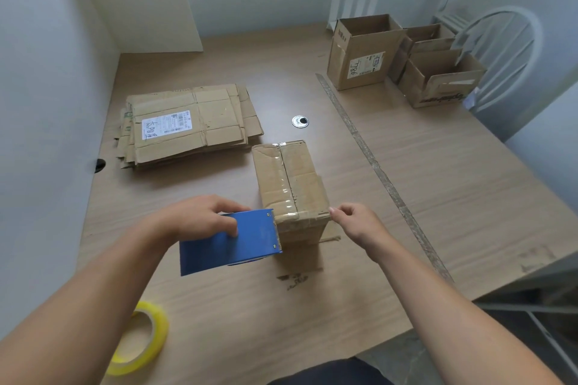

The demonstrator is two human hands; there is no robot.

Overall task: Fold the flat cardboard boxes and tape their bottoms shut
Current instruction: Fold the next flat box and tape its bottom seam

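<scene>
Here's the box [291, 184], bottom up in the middle of the table [438, 181], with a strip of clear tape [283, 178] shining along its centre seam and running over the near edge. The left hand [194, 219] grips the blue tape dispenser [231, 241], fingers wrapped over its top, and the toothed end sits right against the box's near face, so this looks like the cut. The right hand [356, 225] pinches the box's near right corner, thumb and forefinger closed on it. Now the risks: tear without a firm press and the tape may stretch or lift off the seam rather than cut cleanly. That light corner pinch may not stop the box sliding or twisting if the dispenser pulls sideways. The flap on the far left of the bottom looks creased, so a loose tail of tape could let it spring up. Out to the left lies the stack of flat boxes [187, 125], to the far right the folded boxes [362, 53] stand upright, and a yellow tape roll [140, 341] rests by the left forearm, where an elbow could knock it.
</scene>
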